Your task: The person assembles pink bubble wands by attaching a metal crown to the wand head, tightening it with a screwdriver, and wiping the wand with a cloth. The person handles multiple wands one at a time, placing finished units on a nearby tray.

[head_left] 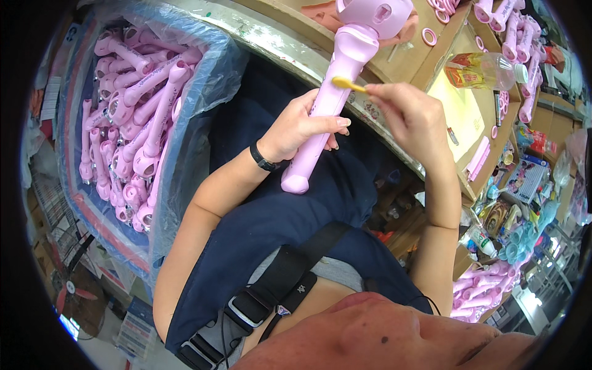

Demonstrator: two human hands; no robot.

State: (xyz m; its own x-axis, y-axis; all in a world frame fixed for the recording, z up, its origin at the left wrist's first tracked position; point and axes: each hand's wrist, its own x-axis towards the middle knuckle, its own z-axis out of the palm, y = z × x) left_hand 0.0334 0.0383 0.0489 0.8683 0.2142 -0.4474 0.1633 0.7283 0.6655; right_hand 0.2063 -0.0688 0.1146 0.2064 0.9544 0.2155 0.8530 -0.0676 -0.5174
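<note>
Left forearm angled up and inward, black wristband (262,158) at the wrist; left hand (295,131) grips the handle of a pink toy wand (335,86), thumb across its front, fingers wrapped behind, the wand slanting from over the navy clothing (277,213) up to its broad head above the bench (271,28). Right forearm near upright, wrist bent leftward; right hand (414,114) pinches a slim yellow stick (353,86) between thumb and fingers, rounded tip over the handle, contact uncertain.
</note>
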